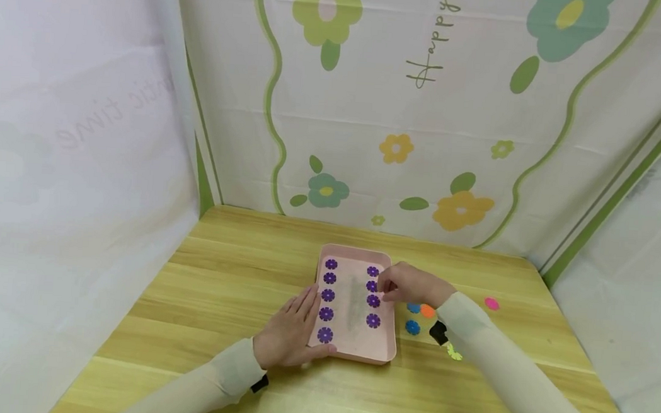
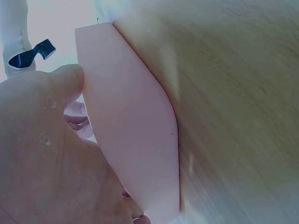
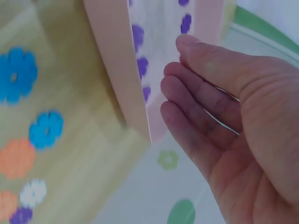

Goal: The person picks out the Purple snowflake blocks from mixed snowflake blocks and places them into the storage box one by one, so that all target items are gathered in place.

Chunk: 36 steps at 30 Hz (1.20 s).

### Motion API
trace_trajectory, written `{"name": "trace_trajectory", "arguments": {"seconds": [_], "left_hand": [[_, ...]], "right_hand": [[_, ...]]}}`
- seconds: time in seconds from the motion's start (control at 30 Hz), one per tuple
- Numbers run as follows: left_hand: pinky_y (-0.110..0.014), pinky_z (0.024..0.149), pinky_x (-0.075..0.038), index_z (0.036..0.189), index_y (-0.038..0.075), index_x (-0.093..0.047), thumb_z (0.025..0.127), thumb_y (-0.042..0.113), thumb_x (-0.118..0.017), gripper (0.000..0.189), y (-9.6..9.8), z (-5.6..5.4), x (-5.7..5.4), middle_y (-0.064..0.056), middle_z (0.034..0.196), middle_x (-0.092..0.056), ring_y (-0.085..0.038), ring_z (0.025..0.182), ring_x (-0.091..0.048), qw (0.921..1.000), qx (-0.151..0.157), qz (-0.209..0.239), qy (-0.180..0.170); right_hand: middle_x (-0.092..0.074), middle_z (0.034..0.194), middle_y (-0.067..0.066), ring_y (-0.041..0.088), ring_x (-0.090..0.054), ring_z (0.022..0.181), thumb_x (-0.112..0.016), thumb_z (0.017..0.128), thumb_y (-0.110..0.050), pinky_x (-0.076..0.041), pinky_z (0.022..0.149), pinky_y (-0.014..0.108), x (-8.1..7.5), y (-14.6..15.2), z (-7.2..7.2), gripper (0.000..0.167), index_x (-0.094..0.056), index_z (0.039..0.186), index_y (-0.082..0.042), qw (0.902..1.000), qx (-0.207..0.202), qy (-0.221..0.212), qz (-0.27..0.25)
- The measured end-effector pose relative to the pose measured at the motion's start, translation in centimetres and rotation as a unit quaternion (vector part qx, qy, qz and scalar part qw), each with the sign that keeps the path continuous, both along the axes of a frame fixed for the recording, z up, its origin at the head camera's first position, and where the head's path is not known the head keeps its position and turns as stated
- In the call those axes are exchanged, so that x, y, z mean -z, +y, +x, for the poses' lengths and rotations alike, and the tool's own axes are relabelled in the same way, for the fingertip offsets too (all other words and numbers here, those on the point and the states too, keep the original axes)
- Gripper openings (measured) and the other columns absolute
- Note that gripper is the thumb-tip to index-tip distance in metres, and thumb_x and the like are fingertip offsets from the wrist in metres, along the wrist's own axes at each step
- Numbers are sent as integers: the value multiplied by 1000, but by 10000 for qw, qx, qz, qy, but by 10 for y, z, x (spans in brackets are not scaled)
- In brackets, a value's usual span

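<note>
A pink rectangular tray (image 1: 356,254) holds flower-shaped purple discs in two columns, the left column (image 1: 327,295) and the right column (image 1: 373,321). My left hand (image 1: 288,336) rests on the tray's near left corner, fingers straight along the left rim and thumb across the near rim. In the left wrist view, its palm lies against the pink side wall (image 2: 131,107). My right hand (image 1: 411,283) hovers over the right rim beside the purple discs, fingers loosely bent. From the right wrist view, thumb and fingers (image 3: 201,121) show nothing between them.
Right of the tray lie blue flower discs (image 1: 412,328), an orange disc (image 1: 427,311), a yellow-green disc (image 1: 454,352) and a pink disc (image 1: 492,303). A white disc (image 3: 33,193) lies among them. Behind the wooden table (image 1: 248,252) hangs a flower-printed cloth (image 1: 359,107).
</note>
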<state>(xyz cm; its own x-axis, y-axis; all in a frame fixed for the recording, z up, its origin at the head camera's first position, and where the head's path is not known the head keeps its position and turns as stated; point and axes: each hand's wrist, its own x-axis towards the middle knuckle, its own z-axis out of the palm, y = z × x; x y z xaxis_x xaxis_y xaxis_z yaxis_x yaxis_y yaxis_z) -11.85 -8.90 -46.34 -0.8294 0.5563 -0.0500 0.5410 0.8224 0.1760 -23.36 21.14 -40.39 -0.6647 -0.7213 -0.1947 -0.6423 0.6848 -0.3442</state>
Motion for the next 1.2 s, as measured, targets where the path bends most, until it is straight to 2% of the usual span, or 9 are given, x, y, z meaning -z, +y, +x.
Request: {"name": "trace_trajectory", "arguments": {"seconds": [0.1, 0.2, 0.37, 0.5, 0.6, 0.8, 1.03, 1.2], "left_hand": [[-53, 130, -32, 163, -9, -27, 100, 74, -49, 106, 0, 0, 0, -28, 173, -20, -42, 162, -26, 10000, 12, 58, -13], [-55, 129, -33, 162, -10, -29, 99, 75, -49, 108, -1, -2, 4, -29, 173, -21, -43, 161, -27, 9999, 28, 127, 66], [-54, 129, -32, 163, -9, -28, 99, 80, -42, 110, -1, -4, 17, -27, 174, -21, -41, 162, -26, 9995, 14, 33, 307], [-55, 129, -33, 162, -9, -29, 98, 80, -43, 110, -1, -5, 19, -27, 174, -20, -41, 162, -26, 9995, 1, 65, 324], [-57, 128, -33, 162, -9, -29, 98, 79, -46, 110, -1, -4, 16, -28, 174, -20, -42, 161, -27, 9996, 13, 128, 257], [-54, 129, -32, 163, -9, -28, 98, 81, -42, 111, -2, -4, 18, -27, 174, -19, -41, 162, -25, 9994, 29, 59, 343], [-53, 129, -33, 163, -8, -28, 99, 77, -47, 108, -1, -1, 4, -27, 174, -20, -41, 162, -26, 10000, 0, 76, 62], [-53, 129, -33, 163, -8, -28, 98, 77, -47, 108, -1, 1, -1, -28, 173, -21, -42, 162, -27, 10000, 0, 39, 38]], "right_hand": [[-73, 91, -1, 6, -59, 78, -77, 96, -8, -57, 73, 23, -10, 13, -3, 5, -77, 101, -6, 9998, 52, 166, 120], [-73, 92, -3, 6, -59, 79, -78, 96, -11, -57, 75, 26, -14, 29, -6, 5, -77, 100, -10, 9991, 211, 236, 278], [-74, 95, -1, 7, -59, 81, -80, 95, -16, -58, 76, 30, -13, 59, -10, 7, -77, 101, -12, 9974, 429, 345, 473], [-75, 94, 3, 8, -60, 80, -81, 93, -13, -58, 75, 30, -8, 81, -12, 9, -76, 100, -9, 9968, 550, 369, 453], [-75, 95, 6, 9, -60, 80, -81, 92, -10, -58, 74, 31, -6, 95, -13, 9, -76, 99, -7, 9965, 668, 299, 404], [-75, 100, 9, 13, -63, 85, -80, 93, -9, -60, 77, 36, 1, 121, -15, 12, -77, 103, -5, 9932, 1118, 149, 305], [-74, 114, 21, 22, -69, 96, -77, 96, -12, -62, 85, 46, 13, 150, -19, 25, -74, 116, 3, 9829, 1840, -117, 7], [-75, 111, 22, 26, -71, 97, -76, 97, -12, -63, 85, 48, 30, 165, -18, 28, -73, 117, 7, 9764, 2141, -157, -215]]}}
